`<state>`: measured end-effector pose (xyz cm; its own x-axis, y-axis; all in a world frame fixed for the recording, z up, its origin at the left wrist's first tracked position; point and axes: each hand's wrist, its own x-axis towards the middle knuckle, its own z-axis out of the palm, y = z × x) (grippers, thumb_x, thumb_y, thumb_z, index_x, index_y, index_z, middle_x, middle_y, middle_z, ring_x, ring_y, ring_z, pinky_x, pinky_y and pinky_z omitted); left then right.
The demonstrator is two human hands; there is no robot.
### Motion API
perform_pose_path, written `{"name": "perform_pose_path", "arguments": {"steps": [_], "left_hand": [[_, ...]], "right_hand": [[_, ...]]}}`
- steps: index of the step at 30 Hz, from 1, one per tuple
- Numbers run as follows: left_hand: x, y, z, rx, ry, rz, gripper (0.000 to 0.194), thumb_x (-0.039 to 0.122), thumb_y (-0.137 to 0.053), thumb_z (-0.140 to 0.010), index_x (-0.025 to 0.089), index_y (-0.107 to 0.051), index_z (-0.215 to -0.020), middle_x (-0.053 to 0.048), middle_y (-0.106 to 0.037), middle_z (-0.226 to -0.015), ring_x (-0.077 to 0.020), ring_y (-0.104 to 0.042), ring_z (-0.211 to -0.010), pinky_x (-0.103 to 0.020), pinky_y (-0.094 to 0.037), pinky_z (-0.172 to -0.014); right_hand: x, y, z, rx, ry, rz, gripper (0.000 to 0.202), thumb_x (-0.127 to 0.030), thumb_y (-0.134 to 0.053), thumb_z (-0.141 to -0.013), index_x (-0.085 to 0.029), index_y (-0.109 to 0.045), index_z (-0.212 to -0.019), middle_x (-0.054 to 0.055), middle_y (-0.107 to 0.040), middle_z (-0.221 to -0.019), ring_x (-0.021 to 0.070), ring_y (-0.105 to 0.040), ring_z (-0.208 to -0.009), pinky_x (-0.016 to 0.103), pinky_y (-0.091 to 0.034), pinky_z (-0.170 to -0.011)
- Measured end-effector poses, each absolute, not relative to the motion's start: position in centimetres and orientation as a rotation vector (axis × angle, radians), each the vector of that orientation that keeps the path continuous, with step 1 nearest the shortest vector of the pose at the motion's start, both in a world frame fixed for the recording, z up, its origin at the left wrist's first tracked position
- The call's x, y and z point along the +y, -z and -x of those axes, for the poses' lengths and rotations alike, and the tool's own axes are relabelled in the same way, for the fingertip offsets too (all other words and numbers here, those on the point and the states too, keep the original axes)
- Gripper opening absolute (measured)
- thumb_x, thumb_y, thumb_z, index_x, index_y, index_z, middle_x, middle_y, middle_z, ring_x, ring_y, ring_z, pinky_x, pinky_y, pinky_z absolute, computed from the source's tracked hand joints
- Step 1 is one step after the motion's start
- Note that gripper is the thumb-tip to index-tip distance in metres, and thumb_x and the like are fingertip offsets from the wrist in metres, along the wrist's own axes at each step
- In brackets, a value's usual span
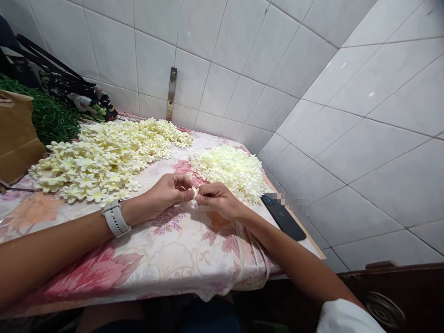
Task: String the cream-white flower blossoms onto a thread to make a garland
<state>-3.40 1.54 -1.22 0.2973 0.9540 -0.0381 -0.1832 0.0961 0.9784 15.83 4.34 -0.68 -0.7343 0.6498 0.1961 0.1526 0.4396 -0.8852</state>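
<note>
A: Quick pass. Your left hand?

B: Thumb and forefinger pinched together on a small pale flower, other fingers curled. White watch on that wrist.

A: And your right hand?

B: Also pinching, thumb and forefinger at the flower's other side. Your fingertips cover much of it, so can't tell exactly which part each hand grips.

A: Where's the flower?

B: Between your two hands, just above the floral cloth, near the whiter flower heap. The yellower flower heap lies beyond your left hand; the phone is beside your right forearm.

A: Handling tips?

B: Petals look thin, likely easy to crease. Pinch lightly, near the centre if you can reach it. Small, matched fingertip moves; don't tug one side. Open a little gap between fingertips so you see the middle. Wrists low, for steadiness.
</note>
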Motion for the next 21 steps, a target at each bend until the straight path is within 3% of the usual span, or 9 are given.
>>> {"name": "perform_pose_path", "arguments": {"steps": [3, 8, 12, 18, 21], "left_hand": [[1.54, 1.15, 3.42, 0.906, -1.004, -1.063, 0.044, 0.026, -0.093, -0.051, 0.014, -0.064, -0.083, 0.003, -0.063, -0.062, -0.0084, -0.054, -0.053, -0.020, -0.040, -0.051], [2.01, 1.53, 3.92, 0.863, -1.034, -1.148, 0.036, 0.037, -0.089, -0.064, 0.013, -0.065, -0.076, -0.001, -0.064, -0.066, -0.0096, -0.056, -0.057, -0.022, -0.043, -0.054], [2.09, 1.58, 4.11, 0.846, -1.018, -1.217, 0.033, 0.037, -0.087, -0.068, 0.014, -0.068, -0.081, -0.002, -0.067, -0.072, -0.0110, -0.059, -0.063, -0.023, -0.045, -0.059], [1.85, 1.33, 3.51, 0.864, -1.005, -1.170, 0.038, 0.022, -0.089, -0.057, 0.015, -0.065, -0.085, 0.000, -0.067, -0.072, -0.0115, -0.061, -0.064, -0.022, -0.046, -0.059], [2.16, 1.51, 3.74, 0.846, -1.008, -1.168, 0.037, 0.028, -0.090, -0.058, 0.015, -0.063, -0.079, -0.001, -0.066, -0.070, -0.0113, -0.059, -0.062, -0.022, -0.045, -0.057]], "right_hand": [[4.30, 0.54, -16.01, -2.173, -1.295, 0.658, 0.051, -0.054, -0.064, -0.088, -0.018, -0.047, -0.058, -0.005, -0.033, -0.059, 0.0086, -0.030, -0.056, 0.026, -0.024, -0.054], [4.91, 0.76, -16.34, -2.060, -1.415, 0.720, 0.043, -0.055, -0.057, -0.093, -0.017, -0.061, -0.074, -0.005, -0.039, -0.059, 0.0093, -0.033, -0.054, 0.025, -0.025, -0.052], [5.03, 0.60, -16.31, -2.084, -1.353, 0.744, 0.042, -0.055, -0.059, -0.092, -0.018, -0.056, -0.073, -0.004, -0.041, -0.063, 0.0096, -0.036, -0.058, 0.024, -0.028, -0.054], [4.67, 1.01, -15.97, -2.182, -1.271, 0.613, 0.053, -0.066, -0.060, -0.086, -0.018, -0.055, -0.065, -0.003, -0.046, -0.060, 0.0099, -0.038, -0.056, 0.024, -0.030, -0.054], [4.91, 1.29, -15.98, -2.075, -1.347, 0.669, 0.051, -0.065, -0.064, -0.083, -0.018, -0.054, -0.066, -0.005, -0.042, -0.056, 0.0090, -0.036, -0.052, 0.023, -0.028, -0.050]]}}
